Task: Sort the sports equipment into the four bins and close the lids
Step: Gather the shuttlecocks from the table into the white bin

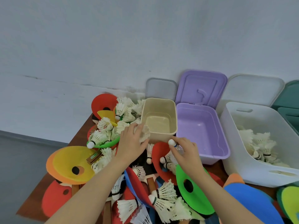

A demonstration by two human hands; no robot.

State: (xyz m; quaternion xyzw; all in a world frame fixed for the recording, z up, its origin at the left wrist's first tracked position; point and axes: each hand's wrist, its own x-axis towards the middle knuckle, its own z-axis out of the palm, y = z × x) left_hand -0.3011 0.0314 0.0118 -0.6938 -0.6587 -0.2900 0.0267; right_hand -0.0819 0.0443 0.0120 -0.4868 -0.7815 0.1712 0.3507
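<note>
Several white feather shuttlecocks, flat coloured disc cones and paddles lie heaped on a brown table. Four open bins stand at the back: a beige bin, a purple bin, a white bin holding several shuttlecocks, and a green bin at the right edge. My left hand grips a shuttlecock at the beige bin's front left corner. My right hand pinches another shuttlecock, cork end up, in front of the beige and purple bins.
Lids lean on the wall behind the bins: grey, purple, white. A yellow disc lies at the left, a green disc under my right forearm, a blue disc at the right. Grey floor lies left of the table.
</note>
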